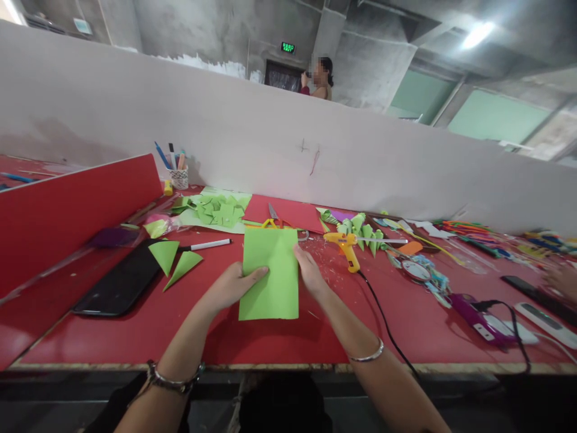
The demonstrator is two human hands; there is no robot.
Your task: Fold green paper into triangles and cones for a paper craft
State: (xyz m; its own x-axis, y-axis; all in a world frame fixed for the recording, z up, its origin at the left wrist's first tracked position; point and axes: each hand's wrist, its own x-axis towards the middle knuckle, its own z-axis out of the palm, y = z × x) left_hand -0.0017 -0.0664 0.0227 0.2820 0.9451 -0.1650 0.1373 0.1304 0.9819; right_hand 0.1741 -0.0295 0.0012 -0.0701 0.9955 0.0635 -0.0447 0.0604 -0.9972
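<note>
A rectangular sheet of bright green paper (273, 276) is held up just above the red table, between my two hands. My left hand (232, 285) grips its left edge, thumb lying across the front and the other fingers behind. At the right edge, my right hand (309, 267) has its fingertips closed on the sheet, partly out of sight behind it. Two green paper cones (183, 267) lie to the left, beside a white marker (210, 245). Beyond the sheet are scissors (276, 216) with orange handles. A yellow glue gun (346, 248) rests to the right of my right hand.
Cut green paper pieces (220, 211) are piled at the back left, near a pen cup (179, 177). A black tray (119, 282) lies at left. Rolled green cones (365, 231) sit behind the glue gun. A purple power strip (482, 322) and another person's hand (563, 279) are at right.
</note>
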